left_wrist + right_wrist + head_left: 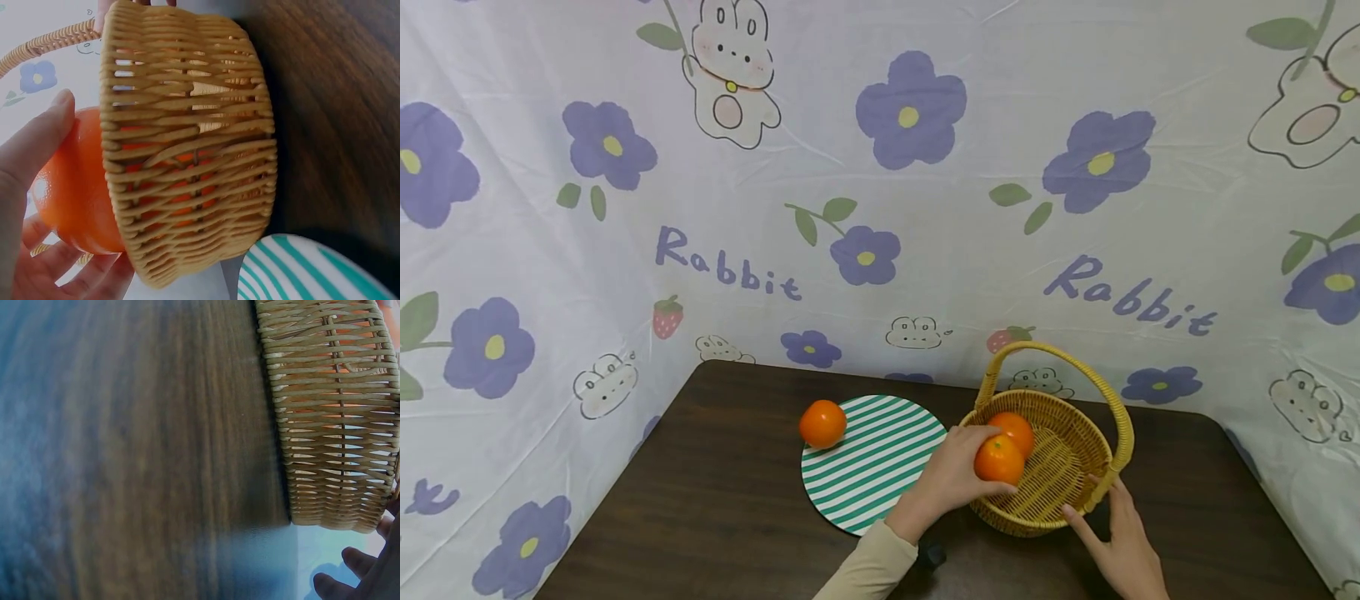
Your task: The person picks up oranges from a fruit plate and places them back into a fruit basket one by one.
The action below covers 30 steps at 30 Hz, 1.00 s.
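In the head view my left hand (953, 472) holds a shiny orange (1000, 463) at the left side of a yellow wicker basket (1060, 408). The left wrist view shows thumb and fingers around this orange (78, 187), its lower part behind the basket's rim. Inside the basket a second orange (1013, 429) lies just beyond the held one. My right hand (1123, 542) grips the basket's rim at the front right, near the foot of the arched handle (1124, 425). A third orange (823, 424) sits at the left edge of a round green-and-white striped mat (872, 467).
The basket stands on a dark wooden table (722, 500), right of the mat. A small black object (932, 557) is beside my left sleeve (872, 567). Behind the table hangs a white cloth (820, 167) with purple flowers and rabbits.
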Motion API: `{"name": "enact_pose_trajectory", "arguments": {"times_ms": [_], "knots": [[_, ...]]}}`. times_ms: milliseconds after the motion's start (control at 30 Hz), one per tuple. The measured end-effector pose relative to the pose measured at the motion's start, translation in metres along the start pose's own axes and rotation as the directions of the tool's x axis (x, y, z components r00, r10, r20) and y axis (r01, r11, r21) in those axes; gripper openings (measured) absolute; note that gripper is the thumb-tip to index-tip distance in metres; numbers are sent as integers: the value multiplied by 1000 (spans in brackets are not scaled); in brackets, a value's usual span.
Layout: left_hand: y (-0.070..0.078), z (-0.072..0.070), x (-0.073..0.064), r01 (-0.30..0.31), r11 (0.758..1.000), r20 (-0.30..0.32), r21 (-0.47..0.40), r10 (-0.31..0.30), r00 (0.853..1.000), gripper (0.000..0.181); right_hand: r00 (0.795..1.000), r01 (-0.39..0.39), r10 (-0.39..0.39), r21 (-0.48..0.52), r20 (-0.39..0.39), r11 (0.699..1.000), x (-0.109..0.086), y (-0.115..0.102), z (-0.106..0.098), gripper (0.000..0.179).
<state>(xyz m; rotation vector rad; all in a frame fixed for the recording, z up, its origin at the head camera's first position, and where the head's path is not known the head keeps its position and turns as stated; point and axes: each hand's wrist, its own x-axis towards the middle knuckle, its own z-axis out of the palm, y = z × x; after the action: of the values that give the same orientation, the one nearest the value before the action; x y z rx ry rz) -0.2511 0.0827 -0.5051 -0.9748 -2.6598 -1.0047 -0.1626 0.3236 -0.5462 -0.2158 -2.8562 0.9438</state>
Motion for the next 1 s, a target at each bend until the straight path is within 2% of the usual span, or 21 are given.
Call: {"name": "enact_pose_trajectory", "arguments": {"times_ms": [200, 433, 700, 1000], "knots": [[2, 7, 1, -2, 1000, 38, -9, 2, 999, 76, 1000, 15, -15, 8, 0, 1000, 0, 2, 0, 77], [5, 12, 1, -36, 999, 38, 26, 35, 999, 75, 1000, 25, -25, 25, 5, 999, 1, 0, -1, 76], [5, 20, 3, -39, 998, 67, 45, 36, 997, 75, 999, 34, -34, 20, -2, 999, 1, 1, 0, 74], [7, 30, 7, -72, 994, 98, 83, 63, 993, 76, 999, 44, -44, 17, -10, 999, 1, 1, 0, 73]]}}
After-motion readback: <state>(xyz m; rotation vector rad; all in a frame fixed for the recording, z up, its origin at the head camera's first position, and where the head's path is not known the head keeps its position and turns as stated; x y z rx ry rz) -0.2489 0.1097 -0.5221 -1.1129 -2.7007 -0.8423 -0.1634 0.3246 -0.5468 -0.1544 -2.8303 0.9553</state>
